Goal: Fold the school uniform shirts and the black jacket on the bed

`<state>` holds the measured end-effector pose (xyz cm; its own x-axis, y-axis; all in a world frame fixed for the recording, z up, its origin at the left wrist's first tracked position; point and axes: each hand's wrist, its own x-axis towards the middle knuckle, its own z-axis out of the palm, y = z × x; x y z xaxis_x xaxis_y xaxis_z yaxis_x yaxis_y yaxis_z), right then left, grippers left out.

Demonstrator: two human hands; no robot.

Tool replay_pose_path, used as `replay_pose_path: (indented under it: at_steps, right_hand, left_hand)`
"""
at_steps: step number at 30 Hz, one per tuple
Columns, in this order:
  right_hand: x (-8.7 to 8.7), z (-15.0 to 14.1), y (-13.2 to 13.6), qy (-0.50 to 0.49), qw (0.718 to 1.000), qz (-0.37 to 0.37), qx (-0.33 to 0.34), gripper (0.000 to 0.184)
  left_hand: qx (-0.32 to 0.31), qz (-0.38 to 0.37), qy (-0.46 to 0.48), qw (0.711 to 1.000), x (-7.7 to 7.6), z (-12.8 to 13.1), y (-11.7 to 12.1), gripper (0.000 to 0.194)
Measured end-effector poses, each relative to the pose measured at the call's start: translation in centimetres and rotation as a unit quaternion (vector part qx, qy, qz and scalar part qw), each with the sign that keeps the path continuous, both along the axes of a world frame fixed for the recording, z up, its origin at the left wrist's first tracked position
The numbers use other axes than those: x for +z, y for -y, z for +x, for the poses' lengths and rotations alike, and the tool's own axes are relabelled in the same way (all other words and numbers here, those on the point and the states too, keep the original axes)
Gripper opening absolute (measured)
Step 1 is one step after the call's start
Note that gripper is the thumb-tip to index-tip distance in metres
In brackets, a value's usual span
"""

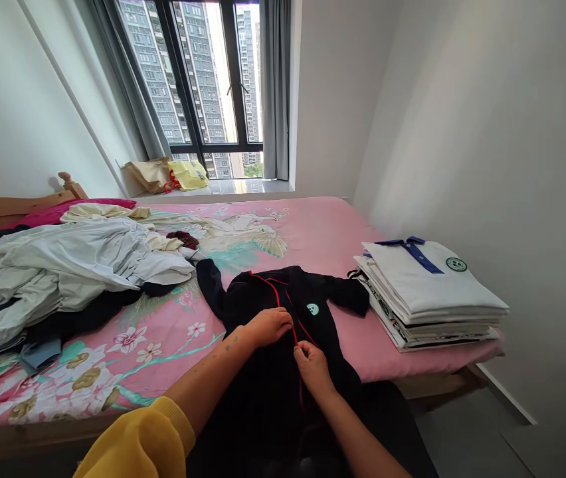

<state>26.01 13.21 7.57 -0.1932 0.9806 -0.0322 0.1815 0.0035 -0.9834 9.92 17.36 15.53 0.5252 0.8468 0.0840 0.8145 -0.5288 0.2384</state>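
Here we are at the bed: a black jacket [268, 302] with red piping [294, 335] lies spread on the pink bedspread [313, 229], sleeves out, centre of the frame, its lower half running down toward the person. The right hand [311, 367] has a tight pinching grip on the red piping, fingertips together. The left hand [266, 326] sits just beside it on the black cloth, fingers curled; whether that grip holds anything is hard to say from here. Over at right, a stack of folded white polo shirts [427, 285] with blue collars; at left, a loose heap of clothes [64, 265].
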Motion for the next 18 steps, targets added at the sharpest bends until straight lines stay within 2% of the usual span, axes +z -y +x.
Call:
replay_pose_path:
  at_steps: [4,8,11,15,18]
  right_hand:
    - [-1.6,0.6,0.4,0.029,0.999,-0.014,-0.015,0.017]
    - [-2.8,1.0,2.1,0.009,0.996,-0.089,-0.014,0.01]
    - [-3.2,1.0,2.8,-0.014,0.991,-0.132,-0.015,0.011]
    - [-3.4,1.1,2.8,-0.034,0.99,-0.135,-0.025,0.014]
    - [-3.6,1.3,3.0,-0.045,0.992,-0.117,-0.024,0.019]
  left_hand:
    - [0.038,0.017,-0.003,0.999,-1.3,0.8,-0.8,0.021]
    - [0.089,0.026,0.01,0.996,-2.9,1.4,-1.7,0.023]
    - [0.113,0.028,0.028,0.993,-3.8,1.7,-1.7,0.021]
    - [0.132,0.052,0.068,0.988,-4.1,1.7,0.1,0.024]
    - [0.066,0.07,0.065,0.993,-3.7,1.7,2.6,0.031]
